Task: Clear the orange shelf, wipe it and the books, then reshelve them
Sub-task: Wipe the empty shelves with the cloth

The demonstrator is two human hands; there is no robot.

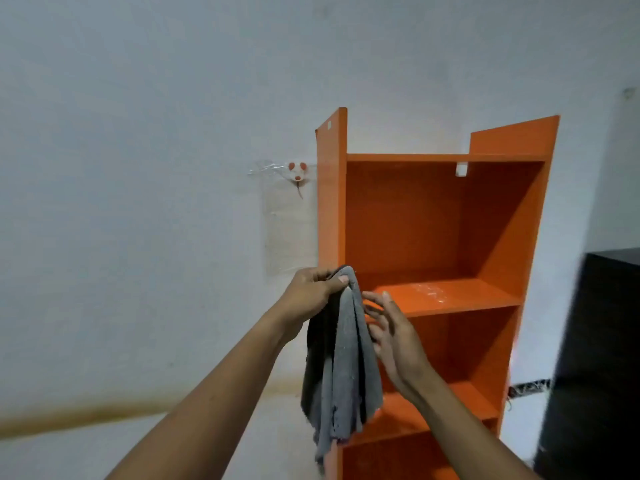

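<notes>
Because the tall orange shelf [433, 237] stands empty and light, a hard push could tip it, and no books show. The gray cloth [341, 362] hangs pinched in the closed left hand [308, 299], so it could slip; the right hand [391, 330] is open beside it. I see no words anywhere.

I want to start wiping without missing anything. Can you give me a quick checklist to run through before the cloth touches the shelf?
1. Cloth in hand: ok. The left hand pinches the top of the grey cloth, which hangs down.
2. Right hand free to help: ok. The right hand is open beside the cloth.
3. Cloth folded for wiping: not ok. It hangs loose.
4. Shelf cleared: ok for the compartments in view of the orange shelf; no books are visible.
5. Dirt located: ok. There are pale smudges on the upper board.
6. Cloth damp or dry: cannot tell.
</notes>
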